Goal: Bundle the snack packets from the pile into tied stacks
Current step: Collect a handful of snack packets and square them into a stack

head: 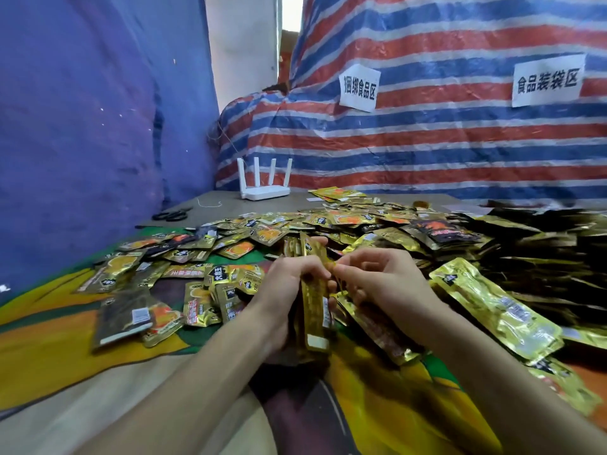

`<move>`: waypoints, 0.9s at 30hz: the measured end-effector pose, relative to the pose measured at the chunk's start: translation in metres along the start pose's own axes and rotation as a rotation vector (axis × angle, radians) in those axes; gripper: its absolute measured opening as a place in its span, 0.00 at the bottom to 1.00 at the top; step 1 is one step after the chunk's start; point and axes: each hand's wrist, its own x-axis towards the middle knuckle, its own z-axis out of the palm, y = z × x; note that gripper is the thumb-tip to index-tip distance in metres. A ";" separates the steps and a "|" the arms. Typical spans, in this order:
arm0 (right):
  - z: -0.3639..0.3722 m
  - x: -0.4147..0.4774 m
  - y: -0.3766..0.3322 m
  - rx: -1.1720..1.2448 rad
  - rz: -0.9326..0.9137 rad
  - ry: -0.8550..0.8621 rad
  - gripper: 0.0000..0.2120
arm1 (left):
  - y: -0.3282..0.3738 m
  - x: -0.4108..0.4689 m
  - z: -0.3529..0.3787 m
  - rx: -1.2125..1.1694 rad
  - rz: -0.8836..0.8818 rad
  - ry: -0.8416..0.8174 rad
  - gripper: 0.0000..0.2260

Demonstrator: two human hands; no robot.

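Note:
A wide pile of gold and black snack packets (354,224) covers the table ahead of me. My left hand (289,290) grips an upright stack of gold packets (313,310) held on edge above the patterned cloth. My right hand (381,277) sits just right of the stack, its thumb and fingers pinching the top edge of one gold packet at the stack's upper end. More loose packets (157,290) lie spread flat to the left, and a neat gold stack (496,307) lies to the right.
Black scissors (172,214) and a bit of white string (210,203) lie on the grey tabletop at the back left. A white router (264,187) stands behind the pile. A striped tarp with paper signs (359,87) forms the back wall; blue fabric hangs left.

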 end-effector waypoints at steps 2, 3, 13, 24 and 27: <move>0.003 -0.004 -0.001 -0.092 -0.082 0.033 0.03 | 0.000 0.001 -0.001 -0.007 -0.026 -0.023 0.24; 0.004 -0.006 -0.001 -0.117 -0.109 0.046 0.03 | 0.000 0.001 -0.002 0.008 -0.043 -0.025 0.23; -0.003 -0.012 0.001 -0.071 -0.102 0.061 0.04 | 0.004 0.003 -0.008 -0.200 -0.128 -0.365 0.26; -0.012 -0.008 -0.001 0.392 0.132 -0.058 0.08 | 0.013 -0.003 -0.020 -0.460 -0.157 -0.714 0.20; -0.018 -0.010 -0.008 0.618 0.191 -0.191 0.06 | 0.012 0.003 -0.020 -0.397 -0.078 -0.502 0.23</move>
